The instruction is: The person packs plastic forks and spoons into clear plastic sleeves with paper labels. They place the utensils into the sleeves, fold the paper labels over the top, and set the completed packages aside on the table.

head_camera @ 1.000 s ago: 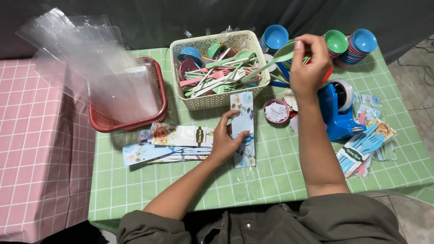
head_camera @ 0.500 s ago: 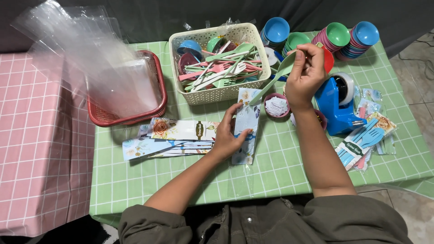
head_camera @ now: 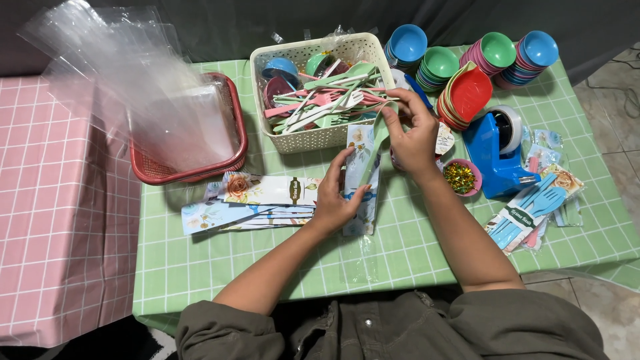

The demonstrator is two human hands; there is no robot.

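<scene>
At centre frame, a person seated at a green checked table [head_camera: 267,280] slides a pale green plastic utensil [head_camera: 377,143] into a clear sleeve with a floral card [head_camera: 361,180], which lies just below a cream basket [head_camera: 313,137] piled with pink and green cutlery. The right hand [head_camera: 413,133] pinches the utensil's upper end between thumb and fingertips, fingers curled close; the left hand [head_camera: 333,197] presses the sleeve down, its fingers spread narrowly along the left edge.

The risks read plainly. The sleeve's mouth is thin film, and if the left hand slackens, the utensil may catch the edge, crumple the card or push the whole packet across the cloth. The right wrist hangs just over a small pink dish of gold twist ties [head_camera: 460,177]; a careless drop of the forearm could tip it and scatter them. At upper left, a loose heap of clear bags [head_camera: 133,87] towers above a red basket [head_camera: 237,143] and looks ready to slide. At right, finished packets [head_camera: 533,210] lie near the table's edge beside a blue tape dispenser [head_camera: 497,153], where a sleeve could sweep them off.
</scene>
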